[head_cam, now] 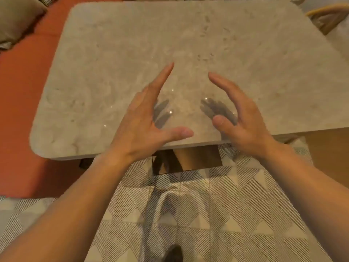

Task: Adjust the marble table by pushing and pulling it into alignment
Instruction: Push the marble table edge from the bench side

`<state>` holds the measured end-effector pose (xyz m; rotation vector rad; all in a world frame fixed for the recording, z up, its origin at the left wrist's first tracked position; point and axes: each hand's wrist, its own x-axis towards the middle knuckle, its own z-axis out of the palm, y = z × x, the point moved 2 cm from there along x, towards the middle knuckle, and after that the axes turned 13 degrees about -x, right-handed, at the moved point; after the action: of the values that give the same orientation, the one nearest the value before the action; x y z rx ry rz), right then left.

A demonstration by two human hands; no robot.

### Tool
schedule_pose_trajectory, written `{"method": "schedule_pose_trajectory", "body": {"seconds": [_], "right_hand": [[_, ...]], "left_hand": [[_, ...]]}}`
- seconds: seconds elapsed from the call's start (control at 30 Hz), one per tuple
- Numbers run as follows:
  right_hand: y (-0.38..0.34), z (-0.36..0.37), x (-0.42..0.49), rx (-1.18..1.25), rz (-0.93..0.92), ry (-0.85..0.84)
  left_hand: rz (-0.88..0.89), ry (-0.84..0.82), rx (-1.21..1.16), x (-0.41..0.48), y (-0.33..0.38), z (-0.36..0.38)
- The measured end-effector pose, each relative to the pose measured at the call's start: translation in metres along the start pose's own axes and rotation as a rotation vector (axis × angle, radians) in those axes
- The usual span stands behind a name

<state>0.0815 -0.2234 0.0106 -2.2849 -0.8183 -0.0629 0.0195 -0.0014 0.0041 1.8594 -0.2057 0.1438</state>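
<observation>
A beige marble table (105,76) with rounded corners fills the upper part of the head view, its near edge running across the middle. Both my hands hover just above the near part of the top, palms facing each other. My left hand (145,120) has its fingers stretched forward and its thumb out to the right. My right hand (239,118) is slightly cupped, thumb pointing left. Neither holds anything. Their shadows and reflections show on the polished surface between them. A dark table base (187,161) shows under the near edge.
An orange bench seat (20,103) runs along the table's left side, with a tan cushion (17,17) at the far left. A rattan chair (328,16) stands at the far right. A patterned grey-and-cream rug (207,214) covers the floor below, and a dark shoe tip (172,253) shows at the bottom.
</observation>
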Motion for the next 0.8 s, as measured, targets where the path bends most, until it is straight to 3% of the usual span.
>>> {"method": "schedule_pose_trajectory", "body": {"seconds": [0.3, 0.47, 0.8], "right_hand": [[0.035, 0.027, -0.008, -0.747, -0.020, -0.245], [0.059, 0.011, -0.012, -0.987, -0.013, -0.363], [0.067, 0.011, 0.002, -1.022, -0.051, -0.373]], "left_hand": [[-0.117, -0.168, 0.911, -0.007, -0.048, 0.014], [-0.109, -0.160, 0.967, -0.001, -0.051, 0.014], [-0.080, -0.174, 0.994, 0.011, -0.061, 0.004]]}}
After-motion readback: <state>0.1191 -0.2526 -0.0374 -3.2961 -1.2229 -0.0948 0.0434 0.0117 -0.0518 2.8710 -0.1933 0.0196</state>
